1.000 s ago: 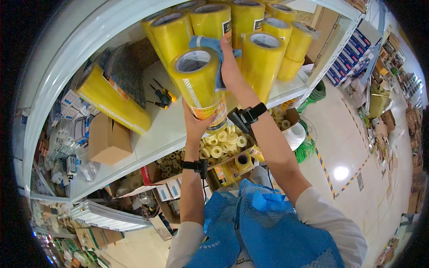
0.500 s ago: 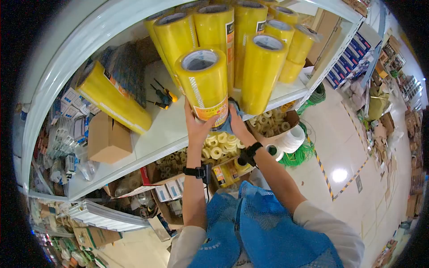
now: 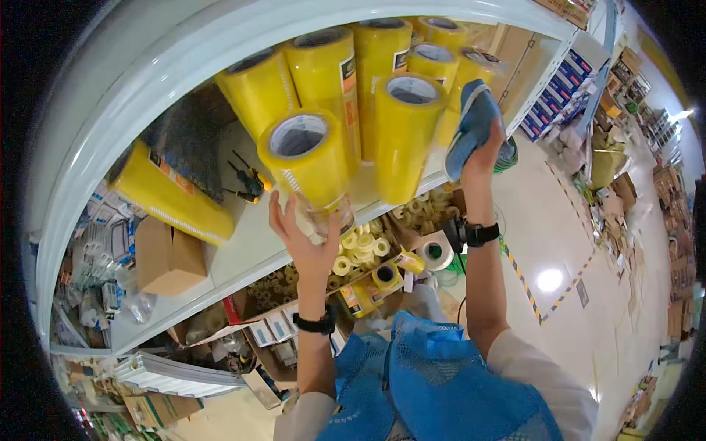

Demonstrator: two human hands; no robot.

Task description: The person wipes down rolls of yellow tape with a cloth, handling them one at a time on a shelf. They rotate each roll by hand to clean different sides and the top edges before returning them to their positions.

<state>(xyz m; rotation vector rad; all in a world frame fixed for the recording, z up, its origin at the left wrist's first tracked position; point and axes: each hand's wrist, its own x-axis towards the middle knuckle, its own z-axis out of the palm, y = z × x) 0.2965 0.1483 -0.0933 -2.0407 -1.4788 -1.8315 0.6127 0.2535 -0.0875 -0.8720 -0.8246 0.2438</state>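
Observation:
A tall yellow roll of packing tape (image 3: 316, 173), with a grey-white core at its top, stands tilted at the front of the shelf. My left hand (image 3: 309, 246) cups its lower end, fingers on the left side and thumb on the right. Out to the right, my right hand (image 3: 487, 153) is raised and grips a blue cloth (image 3: 471, 121), apart from the roll; its fingers are partly covered by the cloth. Close behind stand several more yellow tape rolls (image 3: 408, 143). Left of the held roll lie tools with black and yellow handles (image 3: 251, 182).
Another tape roll (image 3: 176, 195) leans by a cardboard box (image 3: 168, 257) on the white shelf (image 3: 246, 246). Below the shelf edge are bins of small tape rolls (image 3: 360, 246) and a white spool (image 3: 435, 252). Striped floor tape (image 3: 523, 285) marks the aisle at right.
My right hand has left the tape roll and moved up and right with the blue cloth. My left hand stays at the roll's lower end, and the view has shifted slightly.

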